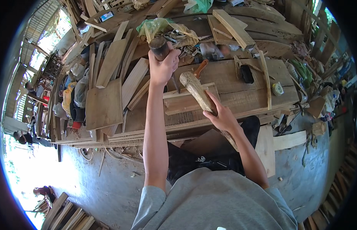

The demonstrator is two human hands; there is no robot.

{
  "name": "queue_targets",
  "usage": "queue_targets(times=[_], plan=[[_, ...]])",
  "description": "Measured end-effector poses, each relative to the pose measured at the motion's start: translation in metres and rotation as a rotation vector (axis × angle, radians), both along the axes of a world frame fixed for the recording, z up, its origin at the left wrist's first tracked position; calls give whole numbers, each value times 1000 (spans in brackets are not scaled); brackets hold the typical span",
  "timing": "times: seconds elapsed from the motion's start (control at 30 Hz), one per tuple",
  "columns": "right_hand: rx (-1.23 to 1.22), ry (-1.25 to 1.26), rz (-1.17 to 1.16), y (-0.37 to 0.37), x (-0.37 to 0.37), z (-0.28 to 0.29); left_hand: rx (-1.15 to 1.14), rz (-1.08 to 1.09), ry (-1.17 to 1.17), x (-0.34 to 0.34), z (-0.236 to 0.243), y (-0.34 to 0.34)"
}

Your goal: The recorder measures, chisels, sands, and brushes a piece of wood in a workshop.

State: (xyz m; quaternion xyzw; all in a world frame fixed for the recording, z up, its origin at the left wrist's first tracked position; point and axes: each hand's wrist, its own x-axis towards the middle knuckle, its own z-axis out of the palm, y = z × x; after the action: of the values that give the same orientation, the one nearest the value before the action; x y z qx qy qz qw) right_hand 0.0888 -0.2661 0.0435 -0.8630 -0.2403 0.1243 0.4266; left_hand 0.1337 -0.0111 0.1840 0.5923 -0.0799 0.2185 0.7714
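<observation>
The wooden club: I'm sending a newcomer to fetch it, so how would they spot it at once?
Find the broad wooden work surface stretching across the view. At its near side, the right hand holds the wooden club slantwise. Unlike the flat, square-edged boards nearby, it is rounded and mottled, with a thick, blunt far end.

Pale wooden board (183,106), rectangular, lying flat. Chisel (159,48): dark round handle, held near-upright, blade tip at board's far side, contact unclear. Wooden club (197,90): rough, light brown, slanted over board's right half.
</observation>
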Motion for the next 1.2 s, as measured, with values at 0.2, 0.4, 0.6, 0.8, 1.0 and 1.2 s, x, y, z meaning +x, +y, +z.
queue_targets(times=[0.2, 0.4, 0.6, 0.8, 1.0, 1.2], plan=[[46, 2, -9, -3, -2, -3, 51, 23, 6, -5, 4, -16], [53, 69, -24, -3, -3, -8, 46, 11, 36, -6, 7, -18], [99, -20, -10, -2, -5, -6, 65, 17, 42, -7, 8, -14], [68, 1, -6, -4, -5, -7, 37, 14, 38, -5, 9, -12], [74, -13, -12, -4, -5, -11, 30, -22, 56, -1, 11, -11], [45, -15, -15, -5, -5, -8, 28, -8, 53, 6, 9, -11]])
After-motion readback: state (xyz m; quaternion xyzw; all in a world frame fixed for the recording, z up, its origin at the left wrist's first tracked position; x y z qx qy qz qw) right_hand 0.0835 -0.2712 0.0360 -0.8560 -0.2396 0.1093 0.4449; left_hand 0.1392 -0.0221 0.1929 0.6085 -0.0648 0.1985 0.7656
